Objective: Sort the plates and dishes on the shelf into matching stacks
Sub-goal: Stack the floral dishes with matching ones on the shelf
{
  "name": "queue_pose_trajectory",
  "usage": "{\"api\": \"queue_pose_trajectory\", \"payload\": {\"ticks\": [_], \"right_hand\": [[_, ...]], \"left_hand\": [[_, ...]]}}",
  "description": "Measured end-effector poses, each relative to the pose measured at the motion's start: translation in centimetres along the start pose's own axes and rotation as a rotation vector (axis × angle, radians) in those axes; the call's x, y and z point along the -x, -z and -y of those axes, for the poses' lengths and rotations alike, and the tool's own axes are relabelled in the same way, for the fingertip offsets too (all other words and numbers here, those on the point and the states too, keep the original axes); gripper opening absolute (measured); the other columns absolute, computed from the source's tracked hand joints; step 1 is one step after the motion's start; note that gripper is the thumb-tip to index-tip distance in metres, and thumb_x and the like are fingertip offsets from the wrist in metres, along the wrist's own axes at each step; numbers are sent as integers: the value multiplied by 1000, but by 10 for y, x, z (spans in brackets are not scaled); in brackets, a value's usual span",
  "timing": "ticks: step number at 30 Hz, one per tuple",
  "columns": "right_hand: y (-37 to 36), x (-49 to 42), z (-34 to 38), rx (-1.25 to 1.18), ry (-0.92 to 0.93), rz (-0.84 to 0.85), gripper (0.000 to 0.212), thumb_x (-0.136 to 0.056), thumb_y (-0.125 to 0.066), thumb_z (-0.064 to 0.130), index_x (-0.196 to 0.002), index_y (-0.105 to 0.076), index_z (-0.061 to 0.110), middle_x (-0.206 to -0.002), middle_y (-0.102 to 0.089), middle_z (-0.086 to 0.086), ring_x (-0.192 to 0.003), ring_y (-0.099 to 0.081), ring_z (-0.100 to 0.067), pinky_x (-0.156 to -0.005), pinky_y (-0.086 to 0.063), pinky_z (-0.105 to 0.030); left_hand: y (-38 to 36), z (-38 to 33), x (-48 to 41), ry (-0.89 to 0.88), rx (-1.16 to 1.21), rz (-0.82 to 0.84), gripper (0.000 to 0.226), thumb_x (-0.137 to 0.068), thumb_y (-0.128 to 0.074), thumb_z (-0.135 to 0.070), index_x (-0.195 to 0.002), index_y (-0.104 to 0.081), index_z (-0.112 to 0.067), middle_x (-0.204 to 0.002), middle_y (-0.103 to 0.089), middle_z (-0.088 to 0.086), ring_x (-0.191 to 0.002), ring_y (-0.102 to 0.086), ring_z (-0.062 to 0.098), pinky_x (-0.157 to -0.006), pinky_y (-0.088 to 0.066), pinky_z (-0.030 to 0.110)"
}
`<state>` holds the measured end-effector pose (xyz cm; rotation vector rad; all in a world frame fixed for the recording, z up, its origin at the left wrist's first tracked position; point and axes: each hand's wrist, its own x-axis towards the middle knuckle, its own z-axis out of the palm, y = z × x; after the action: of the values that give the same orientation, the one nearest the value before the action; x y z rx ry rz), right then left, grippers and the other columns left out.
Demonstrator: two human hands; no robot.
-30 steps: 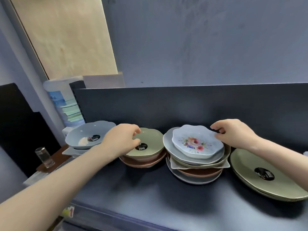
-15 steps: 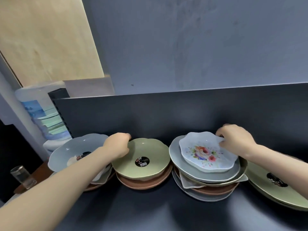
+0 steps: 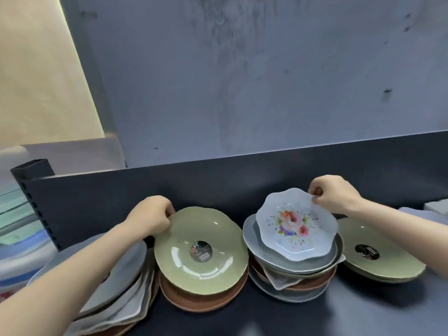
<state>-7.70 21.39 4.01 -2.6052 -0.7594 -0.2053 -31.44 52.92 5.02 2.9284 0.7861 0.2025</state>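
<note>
My left hand [image 3: 151, 218] pinches the far left rim of a green dish [image 3: 201, 251] with a black sticker, tilted up on a brown plate [image 3: 194, 300]. My right hand [image 3: 335, 198] pinches the far rim of a pale blue floral dish [image 3: 294, 230], tipped up toward me above a mixed stack [image 3: 291, 270] of grey, green, white and brown dishes. A pile topped by a grey plate [image 3: 126, 267] lies under my left forearm at the left. Two green plates [image 3: 378, 258] with a black sticker sit at the right.
The dark shelf floor [image 3: 242, 318] runs along the front, backed by a dark panel [image 3: 218, 180] and a slotted upright post [image 3: 31, 187] at the left. A grey wall rises behind. Pale dishes [image 3: 421, 209] show at the far right edge.
Both dishes have been lifted by their far rims and tilted toward me. The view has moved closer and upward.
</note>
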Motion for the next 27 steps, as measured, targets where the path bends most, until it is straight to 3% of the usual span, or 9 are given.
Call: {"api": "queue_pose_trajectory", "payload": {"ticks": [5,9,12,14,17,20,24,27], "right_hand": [[33,20,-16,-289,-221,-82,13,-75,-60,2,-74,-69,11,-76,-66,-3,-65,-66,-23,-45,-50,-26],[42,57,-38,-500,-397,-134,17,-75,-59,-8,-71,-69,6,-73,-67,-13,-59,-64,-26,-48,-51,-28],[50,96,-56,-566,-491,-140,16,-77,-58,-12,-75,-67,1,-69,-62,-14,-54,-60,-19,-39,-45,-20],[59,121,-70,-589,-552,-168,15,-79,-57,-13,-78,-65,-1,-67,-59,-14,-47,-57,-14,-33,-41,-16],[76,153,-96,-575,-631,-248,12,-77,-58,-12,-81,-65,-3,-75,-63,-16,-58,-60,-22,-39,-49,-22],[91,178,-123,-559,-699,-329,14,-75,-59,-10,-83,-68,-4,-80,-66,-17,-65,-64,-27,-48,-56,-30],[105,211,-154,-555,-743,-385,12,-78,-59,-11,-81,-68,-3,-75,-67,-16,-60,-64,-24,-40,-49,-24],[116,232,-183,-514,-761,-401,12,-78,-63,-8,-78,-69,2,-75,-69,-14,-62,-64,-22,-43,-47,-24]], "left_hand": [[59,3,-1,0,364,-33,17,-70,-64,-5,-78,-74,-17,-74,-73,1,-64,-70,19,-52,-57,29],[68,-24,-11,-42,632,38,19,-76,-64,5,-82,-72,-11,-78,-71,10,-67,-67,20,-45,-52,21],[54,-58,-20,-93,745,125,19,-80,-62,7,-87,-70,-8,-82,-69,11,-70,-67,21,-45,-52,21],[43,-83,-25,-133,777,176,18,-80,-62,7,-92,-70,-5,-83,-68,10,-72,-67,22,-48,-54,23],[32,-123,-30,-201,791,218,20,-78,-62,8,-93,-69,-3,-81,-66,9,-71,-66,22,-55,-59,28],[22,-157,-29,-246,779,238,20,-77,-61,9,-92,-68,-2,-77,-64,8,-64,-64,21,-48,-57,25],[9,-202,-24,-287,746,271,19,-76,-62,7,-91,-68,-3,-73,-64,9,-59,-63,22,-50,-58,29],[2,-238,-19,-307,731,271,18,-75,-63,6,-89,-68,-4,-76,-66,11,-61,-65,24,-53,-59,31]]}}
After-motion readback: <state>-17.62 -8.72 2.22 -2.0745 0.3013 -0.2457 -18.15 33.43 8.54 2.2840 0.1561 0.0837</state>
